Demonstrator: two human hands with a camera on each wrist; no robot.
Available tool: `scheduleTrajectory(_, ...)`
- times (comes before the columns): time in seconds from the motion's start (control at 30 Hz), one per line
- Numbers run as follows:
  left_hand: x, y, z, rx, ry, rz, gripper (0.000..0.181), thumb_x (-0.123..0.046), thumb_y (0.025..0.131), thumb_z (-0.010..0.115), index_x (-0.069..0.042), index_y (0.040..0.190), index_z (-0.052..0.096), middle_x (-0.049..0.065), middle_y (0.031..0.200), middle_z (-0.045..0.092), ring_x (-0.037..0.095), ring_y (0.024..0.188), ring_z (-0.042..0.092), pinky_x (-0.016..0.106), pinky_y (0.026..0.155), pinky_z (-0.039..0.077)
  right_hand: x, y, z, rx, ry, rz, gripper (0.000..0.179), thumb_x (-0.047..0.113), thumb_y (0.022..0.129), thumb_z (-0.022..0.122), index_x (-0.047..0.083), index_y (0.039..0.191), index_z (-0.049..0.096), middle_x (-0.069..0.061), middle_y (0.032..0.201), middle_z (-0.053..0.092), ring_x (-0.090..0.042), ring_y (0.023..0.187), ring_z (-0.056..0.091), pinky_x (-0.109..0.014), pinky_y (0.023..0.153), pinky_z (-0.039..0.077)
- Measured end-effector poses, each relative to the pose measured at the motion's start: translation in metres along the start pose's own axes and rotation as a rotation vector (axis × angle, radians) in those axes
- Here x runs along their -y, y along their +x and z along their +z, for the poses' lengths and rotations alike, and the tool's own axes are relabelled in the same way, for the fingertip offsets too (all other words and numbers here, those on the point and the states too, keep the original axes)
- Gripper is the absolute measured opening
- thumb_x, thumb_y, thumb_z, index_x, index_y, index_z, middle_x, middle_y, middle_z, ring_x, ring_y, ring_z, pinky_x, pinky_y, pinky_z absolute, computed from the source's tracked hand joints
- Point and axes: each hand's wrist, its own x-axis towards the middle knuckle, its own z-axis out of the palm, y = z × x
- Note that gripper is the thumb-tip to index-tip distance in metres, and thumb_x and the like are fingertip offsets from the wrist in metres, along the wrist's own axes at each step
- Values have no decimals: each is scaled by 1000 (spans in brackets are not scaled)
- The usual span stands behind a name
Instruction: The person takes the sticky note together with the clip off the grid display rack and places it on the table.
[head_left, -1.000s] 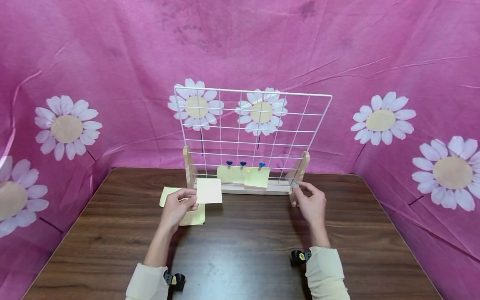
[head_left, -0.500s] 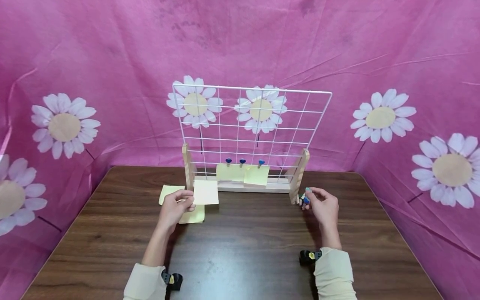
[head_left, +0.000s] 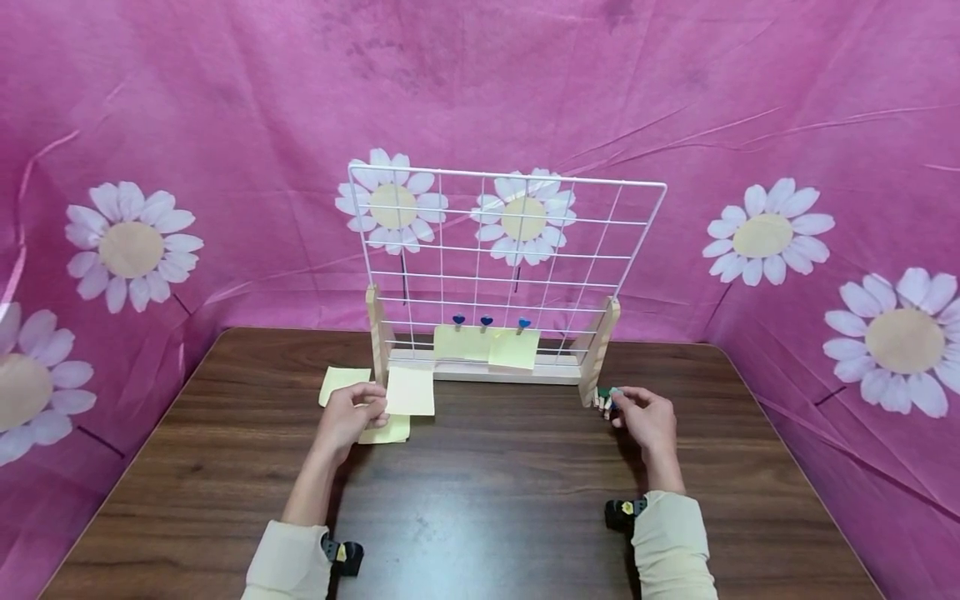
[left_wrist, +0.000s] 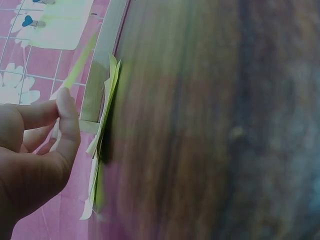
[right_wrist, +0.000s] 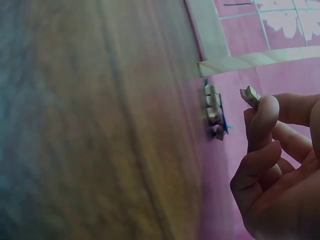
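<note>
My left hand (head_left: 350, 419) pinches a pale yellow sticky note (head_left: 411, 392) by its left edge, before the rack's left post. Below it on the table lie more sticky notes (head_left: 385, 431), which show edge-on as a thin stack in the left wrist view. My right hand (head_left: 647, 423), right of the rack, pinches a small wooden clothespin (right_wrist: 250, 96) between thumb and fingers. Close by on the table is a cluster of similar small clothespins (right_wrist: 212, 105), partly hidden by the hand in the head view. Two yellow notes (head_left: 513, 348) hang on the grid under blue heart clothespins (head_left: 487, 321).
A white wire grid (head_left: 510, 250) stands tilted in a wooden base (head_left: 517, 375) at the table's back. Another yellow note (head_left: 345, 383) lies beyond the left hand. A pink cloth with daisies (head_left: 480, 83) surrounds the dark wooden table (head_left: 465, 500).
My right hand has moved right, from in front of the rack's right post to beside it, uncovering the clothespin cluster. The note in my left hand has shifted slightly left and lower.
</note>
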Motion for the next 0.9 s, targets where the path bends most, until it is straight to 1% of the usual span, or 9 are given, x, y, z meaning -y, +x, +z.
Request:
scheduleTrajectory(0.13,3,0,-1,30,11,-27,24,13,93,57,21,116,58,14,89,59,13,67,63,21,65,63,-5,2,0,46,31,46,35,15,99,66,-9,124,64,6,73,67,-2,52,61,-17,41,39)
scheduleTrajectory(0.33,3,-2,-1,56,24,-43,22,16,91,55,22,112,56,15,87,60,13,65,61,21,62,62,-10,6,0,80,5,65,36,16,99,65,-9,125,63,7,78,67,-3,54,62,-19,42,41)
scheduleTrajectory(0.53,4,-2,-2,53,65,-39,22,16,90,55,22,111,57,17,86,62,13,64,62,22,61,62,-13,8,-2,98,-35,77,37,17,99,64,-8,127,62,6,83,67,-3,56,63,-20,44,44)
scheduleTrajectory(0.7,6,0,-3,46,91,-26,22,15,89,55,22,110,58,18,84,64,13,62,62,23,60,62,-11,7,-3,103,-45,82,37,17,99,65,-8,127,62,4,84,69,-5,57,64,-21,45,46)
scheduleTrajectory(0.9,4,3,-2,28,132,-19,20,14,89,56,19,108,60,15,81,65,13,62,60,20,55,58,-6,5,-5,100,-40,90,38,17,99,65,-8,128,62,4,84,70,-4,58,63,-20,48,49)
